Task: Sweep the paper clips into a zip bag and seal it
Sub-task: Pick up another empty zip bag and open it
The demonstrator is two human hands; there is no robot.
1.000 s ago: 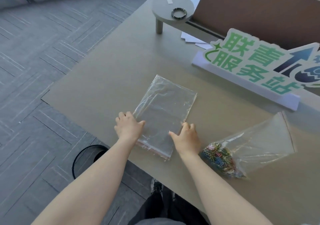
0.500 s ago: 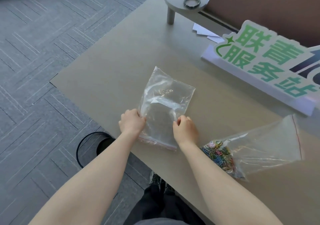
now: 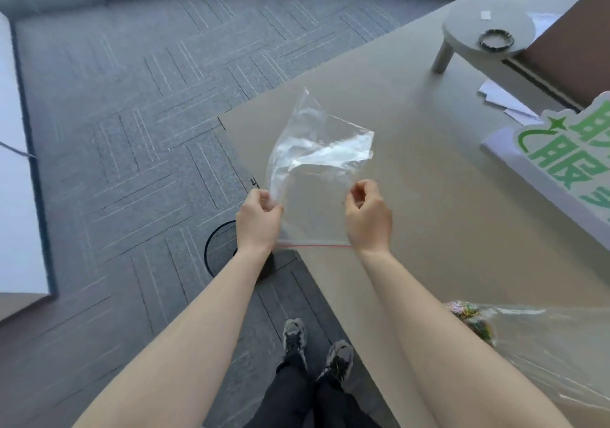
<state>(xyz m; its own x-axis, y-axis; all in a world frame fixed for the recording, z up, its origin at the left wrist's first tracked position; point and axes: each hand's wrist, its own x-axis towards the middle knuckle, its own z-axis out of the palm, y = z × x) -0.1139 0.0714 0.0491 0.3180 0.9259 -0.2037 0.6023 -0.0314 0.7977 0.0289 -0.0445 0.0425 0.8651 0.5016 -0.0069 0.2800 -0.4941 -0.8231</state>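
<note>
An empty clear zip bag [image 3: 317,163] with a red zip line hangs in the air above the near left corner of the beige table [image 3: 429,180]. My left hand [image 3: 259,218] pinches its left edge and my right hand [image 3: 368,218] pinches its right edge, both close to the zip end nearest me. The bag's far end flops crumpled. A second clear bag [image 3: 548,355] lies at the lower right on the table with coloured paper clips [image 3: 475,320] bunched in its near corner, partly hidden behind my right forearm.
A green-lettered sign [image 3: 567,163] on a white base stands at the right. Farther back are a small round stand [image 3: 485,36] bearing a dark beaded ring [image 3: 496,40], white papers [image 3: 505,101] and a brown board [image 3: 574,41]. Grey carpet and my shoes [image 3: 317,351] lie below the table edge.
Both hands have closed on the empty bag and lifted it off the table towards me. My view has swung left and down, pushing the clip bag to the lower right.
</note>
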